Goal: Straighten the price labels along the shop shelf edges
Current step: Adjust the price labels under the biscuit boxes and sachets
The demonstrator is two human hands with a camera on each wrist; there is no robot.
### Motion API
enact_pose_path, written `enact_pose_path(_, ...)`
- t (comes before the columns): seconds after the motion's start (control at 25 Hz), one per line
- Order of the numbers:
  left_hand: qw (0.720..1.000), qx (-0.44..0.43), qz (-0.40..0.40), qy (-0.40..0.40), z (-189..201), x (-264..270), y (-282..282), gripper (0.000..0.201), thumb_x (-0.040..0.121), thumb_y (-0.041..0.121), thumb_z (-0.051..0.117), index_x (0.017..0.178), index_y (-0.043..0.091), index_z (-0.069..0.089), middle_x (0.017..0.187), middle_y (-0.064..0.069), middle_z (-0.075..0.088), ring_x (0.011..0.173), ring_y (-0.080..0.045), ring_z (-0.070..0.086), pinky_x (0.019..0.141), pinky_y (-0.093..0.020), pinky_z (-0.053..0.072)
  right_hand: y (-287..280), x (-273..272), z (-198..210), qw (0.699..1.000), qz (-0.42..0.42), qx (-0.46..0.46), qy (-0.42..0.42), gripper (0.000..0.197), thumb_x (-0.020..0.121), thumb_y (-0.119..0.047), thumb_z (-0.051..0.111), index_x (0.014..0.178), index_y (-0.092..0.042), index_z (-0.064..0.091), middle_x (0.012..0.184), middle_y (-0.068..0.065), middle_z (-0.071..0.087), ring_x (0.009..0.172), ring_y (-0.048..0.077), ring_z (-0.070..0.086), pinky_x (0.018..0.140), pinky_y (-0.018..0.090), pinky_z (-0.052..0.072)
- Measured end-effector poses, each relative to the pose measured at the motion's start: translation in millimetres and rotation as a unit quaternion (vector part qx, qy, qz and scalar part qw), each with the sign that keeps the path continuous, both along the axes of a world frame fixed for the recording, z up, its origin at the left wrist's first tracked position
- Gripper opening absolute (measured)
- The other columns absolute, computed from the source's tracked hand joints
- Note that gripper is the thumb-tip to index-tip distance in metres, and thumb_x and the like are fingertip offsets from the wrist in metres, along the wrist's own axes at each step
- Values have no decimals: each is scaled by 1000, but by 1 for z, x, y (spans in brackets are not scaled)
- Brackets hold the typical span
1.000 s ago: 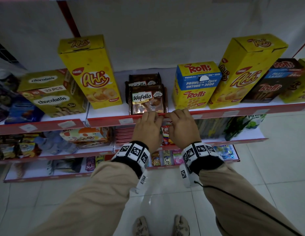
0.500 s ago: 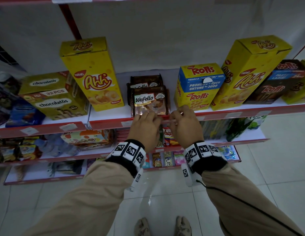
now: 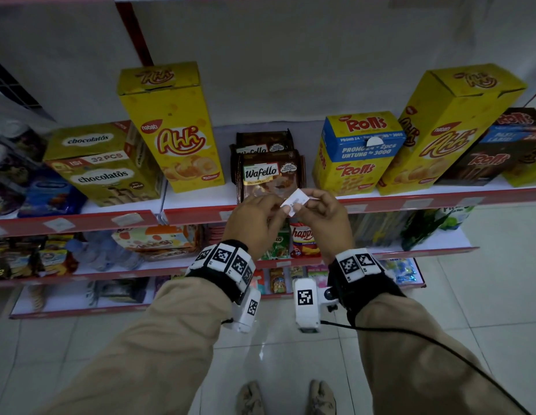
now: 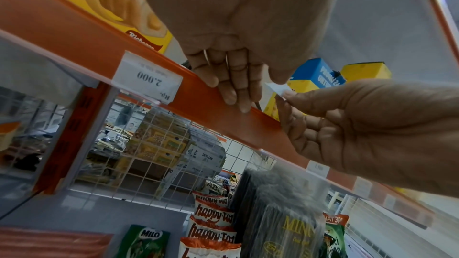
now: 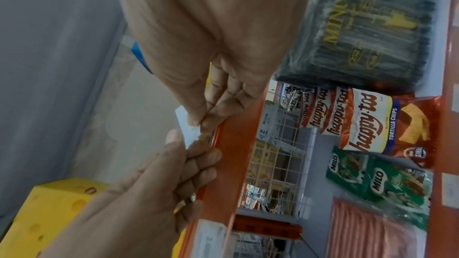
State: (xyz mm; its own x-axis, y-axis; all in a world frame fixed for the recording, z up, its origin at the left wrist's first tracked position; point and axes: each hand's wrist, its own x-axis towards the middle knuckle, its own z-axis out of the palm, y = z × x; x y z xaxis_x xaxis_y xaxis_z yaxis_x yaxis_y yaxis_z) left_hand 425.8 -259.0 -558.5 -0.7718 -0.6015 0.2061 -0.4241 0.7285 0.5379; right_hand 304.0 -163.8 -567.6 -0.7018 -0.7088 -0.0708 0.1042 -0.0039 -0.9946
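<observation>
Now: price label (image 3: 294,201), small white slip, out of the shelf edge (image 3: 380,202), pinched from both sides, tilted with right end higher. Held just above the red rail, in front of the Wafello pack (image 3: 271,178).
Left hand (image 3: 254,223) at 9 o'clock of the slip, thumb and forefinger pinching its left end; other fingers curled, tips resting on the rail face in the left wrist view.
Right hand (image 3: 323,220) at 3 o'clock, thumb and forefinger clamped on the right end; remaining fingers loosely bent.
Same pinch seen in the right wrist view: slip (image 5: 185,127) between both thumbs, print not readable.
Another label (image 4: 146,79) seated in the clear rail strip at 9 o'clock of the left hand, reads "Rp. 2.000", upside down to that camera.
More labels (image 3: 127,218) along the left shelf section, a couple skewed.
At 10 o'clock: tall yellow Ahh box (image 3: 173,127), then chocolatos box (image 3: 108,166).
At 2 o'clock: Rolls box (image 3: 356,151), second Ahh box (image 3: 446,130).
At 6 o'clock, lower shelf: chip bags (image 3: 304,238), Milo pack (image 4: 144,240).
</observation>
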Motion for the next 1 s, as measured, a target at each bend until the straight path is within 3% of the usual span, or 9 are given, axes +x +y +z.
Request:
enact_pose_path(0.12,1000,1,11,5,-2,-1,-1,20,95,27,54,99,9,62,93,-10,65,91,-29,55,73,-38,46,0,6,-4,1000,17,17,19,28,83,-1,69,106,-16,60,78,-2,66,74,6,66,72,25,55)
enact_pose_path(0.24,1000,-24,0,-17,-2,0,-2,16,94,24,56,96,9,62,93,-9,64,93,-29,54,76,-37,45,3,5,0,989,1,7,149,30,86,-6,66,107,-26,61,82,-12,66,76,0,63,69,16,49)
enact_pose_path(0.32,997,-56,-19,-53,-1,0,-4,16,94,25,54,97,11,61,99,-8,64,102,-29,53,84,-37,41,5,0,3,963,30,8,269,27,88,-6,62,108,-23,65,89,-12,65,80,0,61,70,14,48)
enact_pose_path(0.44,990,-89,-35,-101,2,0,-4,20,96,29,50,104,13,59,110,-7,62,115,-29,49,93,-38,38,2,-7,4,892,69,96,436,16,87,-6,60,100,-13,68,95,3,66,83,16,61,74,31,51)
enact_pose_path(0.48,989,-99,-35,-107,2,1,-4,20,95,30,50,106,15,58,112,-5,61,116,-28,49,93,-37,37,1,-7,4,882,69,115,452,16,86,-5,61,98,-13,68,94,5,66,82,18,61,73,32,51)
enact_pose_path(0.64,984,-123,-20,-127,3,14,-7,21,92,26,52,111,16,55,119,-6,57,113,-26,47,92,-36,37,0,-8,5,897,17,84,433,17,89,-7,61,102,-15,68,94,1,66,82,11,56,70,19,39)
enact_pose_path(0.8,989,-101,-13,-111,3,25,-13,23,89,18,54,111,10,55,111,-9,57,102,-26,47,85,-34,36,-14,-2,4,893,18,89,440,11,90,-10,60,97,-10,68,98,8,65,96,26,55,78,28,40)
enact_pose_path(1.0,995,-49,5,-83,2,26,-15,33,91,20,53,122,10,51,109,-10,55,103,-28,46,88,-38,40,-18,-1,-4,884,50,110,452,12,90,-12,60,97,-9,69,99,8,66,99,29,50,83,39,43)
